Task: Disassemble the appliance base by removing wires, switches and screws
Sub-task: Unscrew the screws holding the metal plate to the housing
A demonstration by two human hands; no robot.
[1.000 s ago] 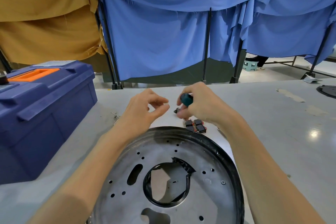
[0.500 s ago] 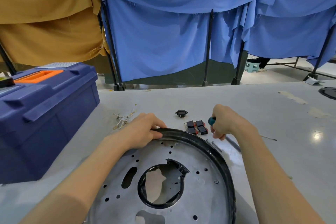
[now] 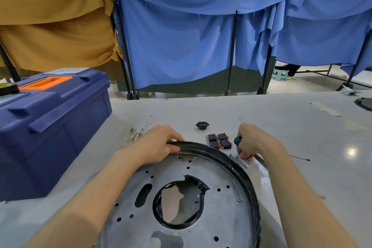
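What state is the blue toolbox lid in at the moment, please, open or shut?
Shut. The toolbox lid sits down on the body with no gap showing, and its orange handle lies flat.

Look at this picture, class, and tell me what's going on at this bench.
A person is taking apart a round metal appliance base on a grey table. The left hand grips its black far rim; the right hand holds a teal-handled screwdriver low beside loose screws at the rim. Four switches, a black socket and a wire bundle lie beyond, already removed.
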